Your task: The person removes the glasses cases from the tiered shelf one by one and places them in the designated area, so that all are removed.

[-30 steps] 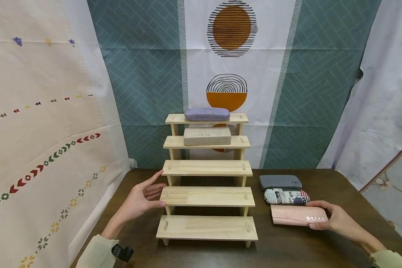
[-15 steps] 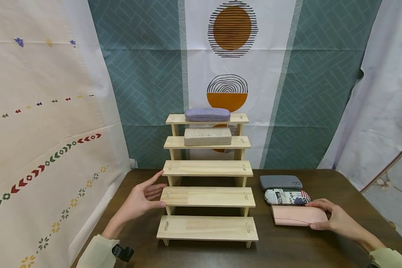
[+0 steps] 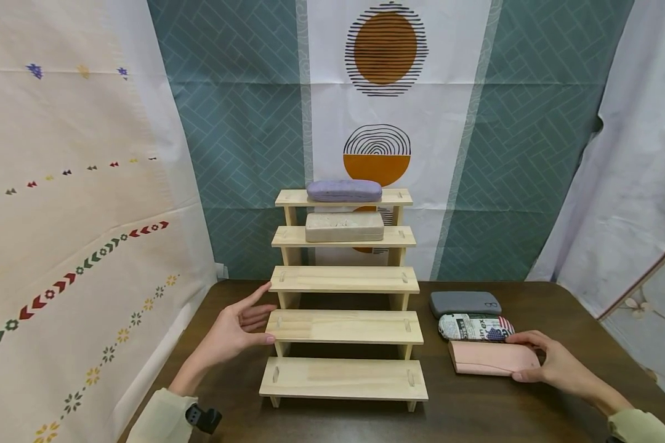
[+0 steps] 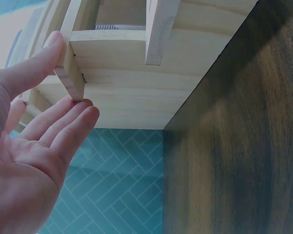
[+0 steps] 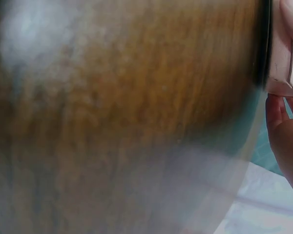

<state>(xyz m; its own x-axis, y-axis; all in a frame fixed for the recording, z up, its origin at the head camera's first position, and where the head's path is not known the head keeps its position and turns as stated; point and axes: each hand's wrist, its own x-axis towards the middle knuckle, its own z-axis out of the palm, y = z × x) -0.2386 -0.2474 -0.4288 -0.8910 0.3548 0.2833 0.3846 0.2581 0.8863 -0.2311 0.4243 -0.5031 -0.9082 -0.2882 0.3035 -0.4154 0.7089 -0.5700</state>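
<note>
A five-step wooden stand [image 3: 343, 326] sits on a dark wooden table [image 3: 493, 412]. My left hand [image 3: 255, 320] touches the left end of its second-lowest step with straight fingers. In the left wrist view the thumb and fingers of that left hand [image 4: 71, 75] lie on opposite faces of the plank end [image 4: 136, 83]. My right hand [image 3: 526, 357] grips the right end of a pink glasses case [image 3: 487, 359] on the table right of the stand. The right wrist view shows a corner of the pink case [image 5: 281, 53] above my fingers [image 5: 278, 117].
A purple case [image 3: 343, 190] lies on the top step and a beige case [image 3: 344, 226] on the step below it. Behind the pink case lie a newspaper-print case [image 3: 473, 326] and a grey case [image 3: 464, 303]. Patterned cloth hangs behind and at both sides.
The right hand has turned the pink case, so its printed logo no longer shows. The left hand has stayed at the step's end.
</note>
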